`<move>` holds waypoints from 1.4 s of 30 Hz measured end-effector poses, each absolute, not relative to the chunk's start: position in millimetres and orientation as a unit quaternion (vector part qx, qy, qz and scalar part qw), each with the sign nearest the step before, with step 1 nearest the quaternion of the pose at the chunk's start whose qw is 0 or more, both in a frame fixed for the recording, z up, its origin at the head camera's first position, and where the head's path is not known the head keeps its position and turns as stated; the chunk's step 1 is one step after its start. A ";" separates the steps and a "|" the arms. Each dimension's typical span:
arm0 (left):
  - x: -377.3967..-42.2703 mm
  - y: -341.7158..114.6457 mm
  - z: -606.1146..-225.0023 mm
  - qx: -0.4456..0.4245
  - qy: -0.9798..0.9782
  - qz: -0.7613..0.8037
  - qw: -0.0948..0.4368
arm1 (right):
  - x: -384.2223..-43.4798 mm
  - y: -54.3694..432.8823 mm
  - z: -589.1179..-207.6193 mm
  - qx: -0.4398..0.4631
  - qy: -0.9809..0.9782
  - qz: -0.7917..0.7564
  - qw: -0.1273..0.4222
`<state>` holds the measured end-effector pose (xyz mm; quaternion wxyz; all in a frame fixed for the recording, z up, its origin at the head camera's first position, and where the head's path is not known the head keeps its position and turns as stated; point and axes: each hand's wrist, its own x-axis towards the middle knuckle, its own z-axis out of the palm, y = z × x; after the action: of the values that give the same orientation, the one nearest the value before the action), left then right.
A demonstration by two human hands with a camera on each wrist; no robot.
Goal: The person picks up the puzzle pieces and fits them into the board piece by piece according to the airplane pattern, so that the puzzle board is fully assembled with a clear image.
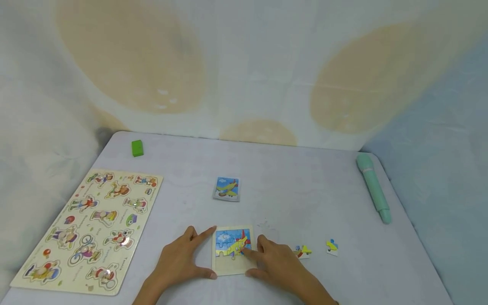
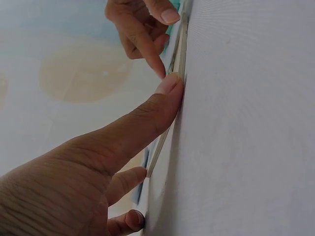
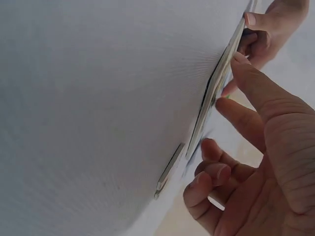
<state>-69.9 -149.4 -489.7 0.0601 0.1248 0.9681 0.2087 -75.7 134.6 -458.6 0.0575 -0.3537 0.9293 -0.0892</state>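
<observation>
1. While both hands work at its near edge, the table carries everything else, so a shove could slide things across it.
2. On the left lies the figure board, well apart from the left hand and unlikely to be disturbed.
3. The right hand could go wrong first: its index fingertip touches the picture from the right, and a sideways or off-centre push might lift or shift what is fitted there. Its thumb rests at the tray's near right side; thumb and index are apart, clamped on nothing.
4. The left hand spreads thumb and index finger wide, against the near-left and far-left corners. If that brace slackened, the tray could probably skid or turn under the push.
5. The puzzle tray sits on the table between the hands: right of the left hand's spread fingers, left of the right palm.
6. Joined pieces fill its far part; the near strip is bare.
7. Beyond the tray lies a picture card showing the same plane.
8. A green block lies far left.
9. Loose pieces lie just beside the right hand, partly hidden, where a careless knuckle could scatter them; another piece lies farther right.
</observation>
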 end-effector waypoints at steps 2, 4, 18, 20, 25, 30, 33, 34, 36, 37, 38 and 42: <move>-70.0 -148.8 -489.1 0.126 0.968 0.209 0.061 | -74.0 134.9 -458.1 -0.355 0.930 -0.077 0.059; -70.0 -148.6 -488.5 0.125 0.968 0.208 0.061 | -73.1 134.4 -457.7 -0.351 0.931 -0.073 0.066; -69.3 -148.3 -488.1 0.123 0.968 0.209 0.062 | -78.3 147.7 -461.0 -0.293 0.935 -0.179 0.087; -69.2 -148.6 -487.9 0.123 0.968 0.208 0.062 | -80.6 154.7 -462.4 -0.274 0.934 -0.210 0.087; -69.2 -148.5 -486.8 0.122 0.968 0.208 0.063 | -85.3 169.4 -464.2 -0.231 0.934 -0.260 0.080; -69.9 -148.0 -487.2 0.122 0.968 0.207 0.066 | -84.6 179.4 -464.4 -0.207 0.930 -0.295 0.070; -70.2 -147.9 -487.6 0.123 0.968 0.207 0.065 | -83.6 183.7 -465.1 -0.203 0.927 -0.307 0.070; -70.3 -147.9 -487.7 0.124 0.968 0.207 0.065 | -83.4 184.8 -465.5 -0.204 0.927 -0.308 0.069; -70.3 -148.0 -487.5 0.124 0.968 0.206 0.065 | -83.2 186.6 -466.4 -0.209 0.926 -0.306 0.065; -70.2 -148.0 -487.3 0.124 0.968 0.206 0.065 | -83.3 187.2 -466.9 -0.212 0.926 -0.305 0.062; -70.1 -148.0 -487.1 0.123 0.968 0.207 0.065 | -83.4 187.7 -467.3 -0.215 0.926 -0.304 0.060; -69.7 -147.9 -485.7 0.120 0.969 0.207 0.066 | -83.7 188.5 -468.6 -0.223 0.926 -0.299 0.052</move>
<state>-69.7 -147.9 -485.7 0.0661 0.1204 0.9686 0.2072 -83.7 188.5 -468.6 0.0522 -0.2230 0.9264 -0.2989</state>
